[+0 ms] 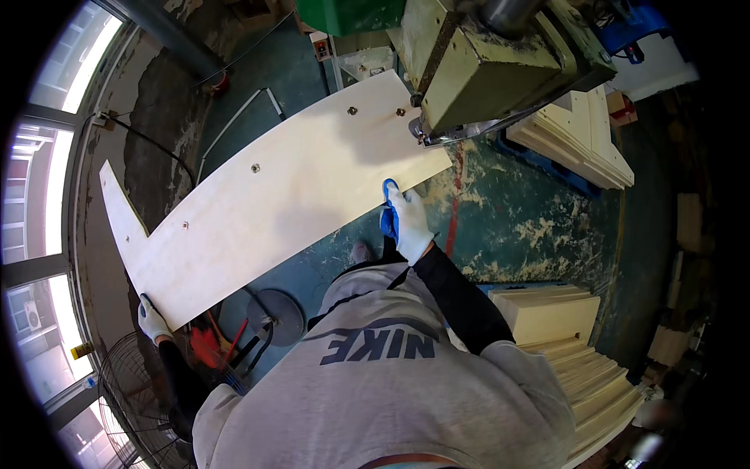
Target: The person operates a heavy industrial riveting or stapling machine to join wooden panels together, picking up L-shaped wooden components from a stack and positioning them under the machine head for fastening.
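Observation:
A large, pale wooden panel (269,203) with a curved far edge and a notch at its left end spans the view in front of me. Several small metal inserts dot its face. My left hand (151,319), in a white glove with dark fingertips, grips the panel's near left corner. At the near edge, towards the right, my right hand (408,223) pinches the panel, its blue-tipped thumb on top and the fingers underneath. The panel's right end lies beneath the head of a green machine (488,82), close to its metal tip (420,131).
Stacked wooden panels stand at the far right (582,137) and near right (547,313). A wire-cage fan (129,399) is by my left arm. A round dark stool (275,316) stands below the panel, near a red object (205,346). Windows line the left wall; wood dust covers the green floor.

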A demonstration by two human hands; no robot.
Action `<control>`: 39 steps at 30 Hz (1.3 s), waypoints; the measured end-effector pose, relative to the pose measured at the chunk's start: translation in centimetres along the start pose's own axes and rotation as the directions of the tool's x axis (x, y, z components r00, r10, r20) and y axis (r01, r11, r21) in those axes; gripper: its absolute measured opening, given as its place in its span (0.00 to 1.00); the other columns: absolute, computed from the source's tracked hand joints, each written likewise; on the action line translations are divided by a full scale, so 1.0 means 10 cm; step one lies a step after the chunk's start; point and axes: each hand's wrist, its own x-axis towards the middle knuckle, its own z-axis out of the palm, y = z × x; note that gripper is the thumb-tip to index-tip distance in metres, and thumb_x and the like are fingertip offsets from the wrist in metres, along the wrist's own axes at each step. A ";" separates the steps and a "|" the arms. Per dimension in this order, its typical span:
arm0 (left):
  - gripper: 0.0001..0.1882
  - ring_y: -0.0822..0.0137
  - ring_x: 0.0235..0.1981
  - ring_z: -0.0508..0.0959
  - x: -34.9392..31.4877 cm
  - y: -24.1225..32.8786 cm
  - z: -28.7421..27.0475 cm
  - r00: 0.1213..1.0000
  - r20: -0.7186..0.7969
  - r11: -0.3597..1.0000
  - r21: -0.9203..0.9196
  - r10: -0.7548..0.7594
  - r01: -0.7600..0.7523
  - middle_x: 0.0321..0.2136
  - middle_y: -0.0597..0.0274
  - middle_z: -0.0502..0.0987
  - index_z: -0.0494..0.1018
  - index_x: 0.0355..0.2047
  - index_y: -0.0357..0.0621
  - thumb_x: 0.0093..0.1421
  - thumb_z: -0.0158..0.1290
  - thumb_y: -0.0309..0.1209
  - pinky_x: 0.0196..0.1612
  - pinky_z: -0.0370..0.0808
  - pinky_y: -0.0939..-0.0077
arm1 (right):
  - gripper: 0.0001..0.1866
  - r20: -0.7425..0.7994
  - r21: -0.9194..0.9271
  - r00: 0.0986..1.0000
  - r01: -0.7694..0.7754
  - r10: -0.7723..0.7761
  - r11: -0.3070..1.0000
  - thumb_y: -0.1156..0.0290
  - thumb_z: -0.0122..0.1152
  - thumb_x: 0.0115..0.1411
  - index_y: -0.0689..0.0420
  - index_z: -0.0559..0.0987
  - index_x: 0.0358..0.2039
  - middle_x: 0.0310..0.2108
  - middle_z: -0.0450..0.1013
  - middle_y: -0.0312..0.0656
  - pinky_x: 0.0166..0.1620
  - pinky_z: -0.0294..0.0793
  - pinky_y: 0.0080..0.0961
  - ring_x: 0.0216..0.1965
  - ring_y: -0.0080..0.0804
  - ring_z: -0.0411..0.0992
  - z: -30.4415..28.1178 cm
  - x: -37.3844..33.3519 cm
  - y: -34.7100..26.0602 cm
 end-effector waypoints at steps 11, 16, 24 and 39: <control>0.23 0.78 0.23 0.65 -0.34 0.03 -0.25 0.999 0.040 0.999 -0.050 -0.019 0.021 0.21 0.74 0.71 0.79 0.33 0.34 0.68 0.53 0.47 0.27 0.64 0.78 | 0.13 0.086 0.083 0.980 -0.189 0.182 0.978 0.58 0.60 0.65 0.54 0.72 0.33 0.19 0.66 0.32 0.18 0.62 0.21 0.15 0.22 0.67 -0.14 0.00 -0.13; 0.23 0.78 0.25 0.66 -0.42 -0.09 -0.72 0.996 0.081 0.999 -0.023 -0.022 0.024 0.23 0.73 0.72 0.79 0.33 0.34 0.68 0.52 0.46 0.29 0.65 0.79 | 0.09 0.199 0.158 0.943 -0.299 0.267 0.941 0.61 0.61 0.64 0.51 0.75 0.38 0.23 0.70 0.31 0.22 0.67 0.20 0.20 0.21 0.70 -0.36 -0.25 -0.09; 0.17 0.82 0.23 0.60 -0.96 -0.08 -0.76 0.945 0.326 0.997 0.052 0.031 -0.050 0.21 0.77 0.66 0.78 0.32 0.38 0.69 0.52 0.40 0.26 0.57 0.83 | 0.17 0.457 0.158 0.830 -0.431 0.321 0.888 0.72 0.54 0.66 0.66 0.74 0.53 0.46 0.77 0.45 0.52 0.76 0.31 0.46 0.35 0.77 -1.95 -0.83 -0.05; 0.35 0.66 0.29 0.76 -5.93 2.38 3.12 0.328 0.898 0.934 0.197 -0.294 0.298 0.31 0.54 0.78 0.74 0.41 0.24 0.61 0.57 0.54 0.32 0.73 0.69 | 0.44 -0.214 -0.094 0.924 0.303 -0.316 0.948 0.81 0.62 0.55 0.57 0.49 0.68 0.55 0.65 0.47 0.54 0.72 0.28 0.54 0.33 0.68 -3.14 -0.09 -0.38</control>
